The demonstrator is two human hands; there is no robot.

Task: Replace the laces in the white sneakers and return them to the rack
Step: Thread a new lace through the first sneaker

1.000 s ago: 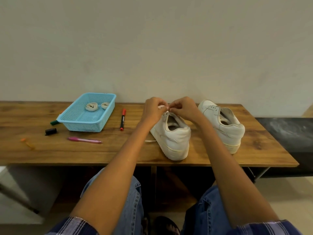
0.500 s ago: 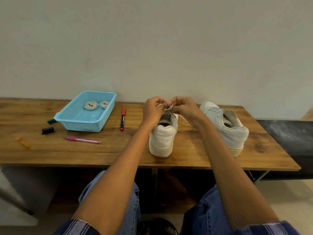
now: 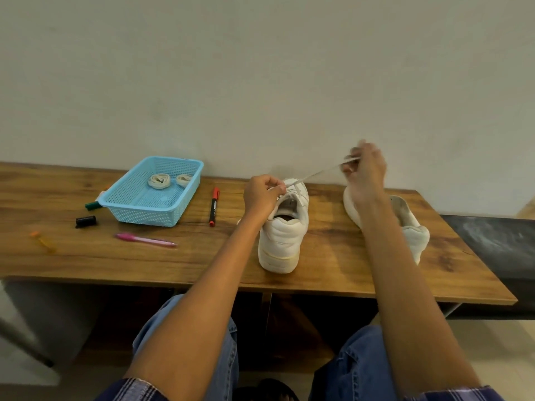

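The left hand (image 3: 262,195) is curled at the eyelets of the near white sneaker (image 3: 282,227), which stands heel toward the camera on the wooden table (image 3: 86,261), right of a blue basket (image 3: 153,195) holding two rolled laces (image 3: 166,180). The right hand (image 3: 365,172) pinches the lace (image 3: 317,173), drawn taut up from that shoe, above the second sneaker (image 3: 411,224).

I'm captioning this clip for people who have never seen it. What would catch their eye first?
The right hand, raised before the wall, pinches a white lace stretched taut up from the middle sneaker, which the left hand grips at its tongue. Next, the blue basket at left holding two coiled laces, and a second sneaker behind the right forearm.
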